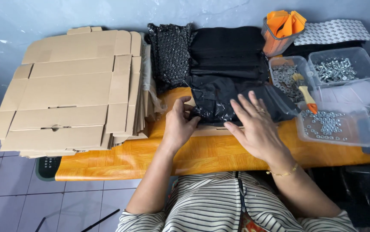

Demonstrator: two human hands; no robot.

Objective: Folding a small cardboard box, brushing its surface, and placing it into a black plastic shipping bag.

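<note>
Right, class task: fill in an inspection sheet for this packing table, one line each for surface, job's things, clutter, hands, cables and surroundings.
Surface: orange wood-grain tabletop, mostly covered at the back.
Job's things: crinkled black plastic bag lying on a flat brown cardboard piece.
Clutter: tall stack of flat brown cardboard box blanks; black bubble wrap roll; folded black bags pile; clear plastic tubs of metal nuts and bolts; orange-handled scoop; mesh cup of orange items.
Hands: left hand grips the bag's edge; right hand lies flat on it.
Cables: nothing seen.
Surroundings: grey-blue wall, pale tiled floor.
</note>
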